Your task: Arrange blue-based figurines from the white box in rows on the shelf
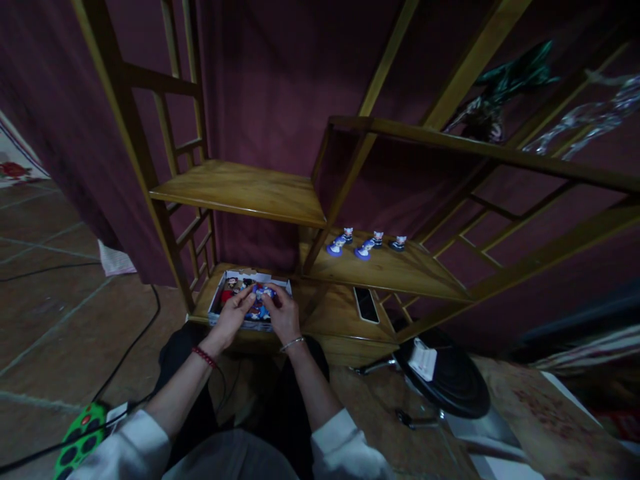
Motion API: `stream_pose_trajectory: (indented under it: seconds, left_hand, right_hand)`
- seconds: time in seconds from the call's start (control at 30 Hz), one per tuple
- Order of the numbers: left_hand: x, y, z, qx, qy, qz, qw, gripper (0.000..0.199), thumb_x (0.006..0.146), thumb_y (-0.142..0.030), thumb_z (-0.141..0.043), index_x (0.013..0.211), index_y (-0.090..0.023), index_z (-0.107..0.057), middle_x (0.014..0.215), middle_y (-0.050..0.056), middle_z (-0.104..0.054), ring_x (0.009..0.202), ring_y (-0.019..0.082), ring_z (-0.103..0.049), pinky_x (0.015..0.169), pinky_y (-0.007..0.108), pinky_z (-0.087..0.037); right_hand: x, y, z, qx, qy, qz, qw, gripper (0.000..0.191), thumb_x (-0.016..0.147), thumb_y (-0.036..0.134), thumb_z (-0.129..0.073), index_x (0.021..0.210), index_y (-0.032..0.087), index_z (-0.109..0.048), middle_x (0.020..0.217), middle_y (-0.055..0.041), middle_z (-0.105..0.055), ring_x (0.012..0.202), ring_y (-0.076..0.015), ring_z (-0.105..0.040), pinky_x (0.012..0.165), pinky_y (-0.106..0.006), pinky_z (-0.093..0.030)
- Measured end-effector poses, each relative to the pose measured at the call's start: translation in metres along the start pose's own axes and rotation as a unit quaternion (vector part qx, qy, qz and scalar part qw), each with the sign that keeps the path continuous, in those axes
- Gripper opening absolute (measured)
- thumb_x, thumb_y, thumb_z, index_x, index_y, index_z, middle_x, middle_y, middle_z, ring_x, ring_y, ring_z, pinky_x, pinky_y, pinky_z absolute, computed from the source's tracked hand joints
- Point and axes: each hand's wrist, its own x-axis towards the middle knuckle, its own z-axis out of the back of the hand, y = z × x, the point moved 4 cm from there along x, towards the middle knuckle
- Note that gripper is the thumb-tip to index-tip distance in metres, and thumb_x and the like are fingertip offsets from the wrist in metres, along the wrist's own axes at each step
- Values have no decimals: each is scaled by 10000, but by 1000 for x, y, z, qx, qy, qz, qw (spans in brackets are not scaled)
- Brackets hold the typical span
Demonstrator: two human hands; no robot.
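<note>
Both of my hands meet over a white box that stands on the low wooden shelf and holds several small colourful figurines. Between my fingers is a small blue and white figurine. My left hand pinches it from the left side, and my right hand grips it from the right. The fingers partly cover it, so its full shape is hidden. Up on the middle shelf to the right stand two purple-based figurines and, behind and beside them, several dark-based ones.
A phone lies on the lower shelf, right of the box. Wooden uprights and an upper left shelf surround my reach. On the floor are a round black stool, a green power strip and black cables. A clear ornament stands top right.
</note>
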Motion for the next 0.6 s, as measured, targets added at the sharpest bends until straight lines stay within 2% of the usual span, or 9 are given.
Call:
stream_pose_trajectory:
  seconds: [0.13, 0.23, 0.47, 0.6]
  left_hand:
    - [-15, -15, -3, 17, 10, -28, 999, 496, 670, -353, -662, 1119, -153, -596, 1001, 48, -657, 770, 147, -600, 712, 231, -467]
    - [-24, -23, -4, 18, 12, -40, 999, 527, 663, -359, -668, 1139, -152, -580, 1067, 58, -634, 837, 170, -595, 744, 242, -467]
    - [-46, -42, -8, 35, 42, -64, 996, 526, 680, -373, -648, 1150, -152, -568, 1189, 74, -569, 1007, 240, -551, 775, 271, -486]
    - [-55, -54, -10, 47, 43, -97, 993, 485, 691, -363, -638, 1131, -166, -583, 1191, 62, -568, 1088, 254, -506, 817, 283, -480]
  right_hand:
    - [-7, 31, 8, -15, -4, 30, 999, 218, 795, 281, -526, 977, 227, -632, 975, -28, -654, 908, -166, -587, 820, -265, -451]
    - [-12, 47, 14, -32, 1, 40, 999, 212, 794, 266, -539, 980, 228, -633, 968, -29, -652, 894, -157, -591, 804, -256, -459]
    - [-23, 76, 25, -72, 16, 75, 994, 261, 800, 262, -539, 1051, 248, -610, 974, -29, -639, 877, -153, -589, 773, -262, -473]
    - [-25, 87, 29, -90, -7, 93, 992, 244, 785, 271, -556, 1016, 236, -629, 920, -34, -649, 830, -153, -599, 736, -261, -487]
